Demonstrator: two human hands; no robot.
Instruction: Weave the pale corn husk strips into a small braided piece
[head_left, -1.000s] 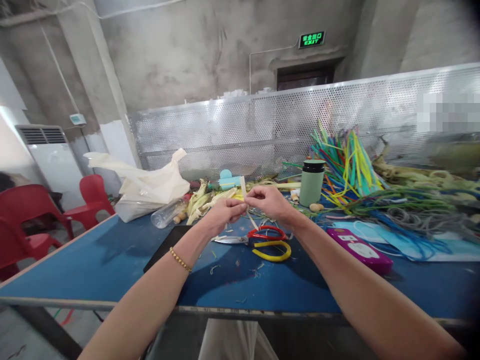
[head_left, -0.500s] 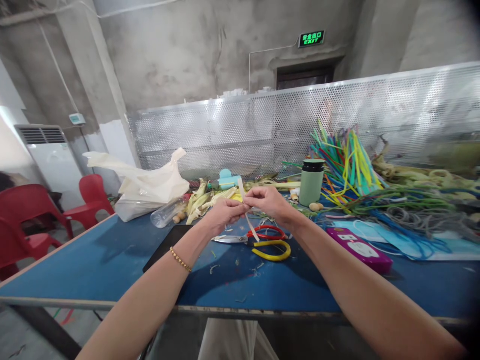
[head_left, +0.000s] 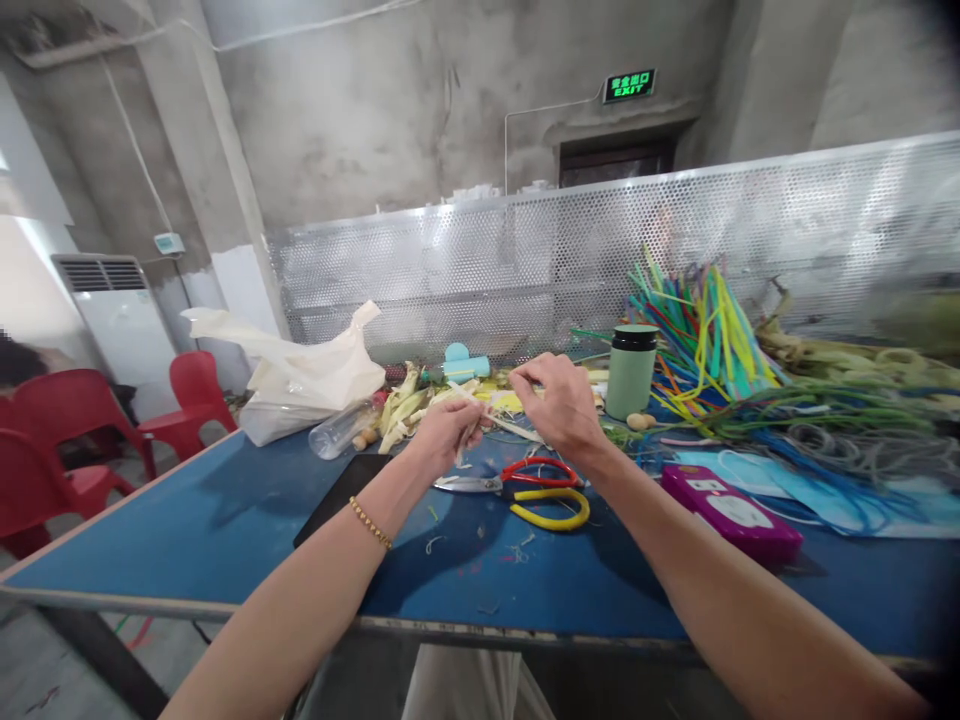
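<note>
My left hand is closed in a pinch on a narrow pale strip, which looks like dried husk. One part of the strip sticks up past the fingers, and another runs right to the lower edge of my right hand. That hand is raised beside the left one, apart from it, fingers curled; whether they grip the strip is hidden. Below both hands lie scissors with one red and one yellow handle, blades to the left. Small fibre scraps dot the blue table.
A pale bag, a clear bottle and husks lie left. A dark flat object is near my left forearm. Rightward are a green canister, a purple box, coloured strips and tangled cords.
My right hand has come away from the left, moving up and to the right. The strip, upright between both hands before, now slants across toward the right hand. The view has shifted slightly.
</note>
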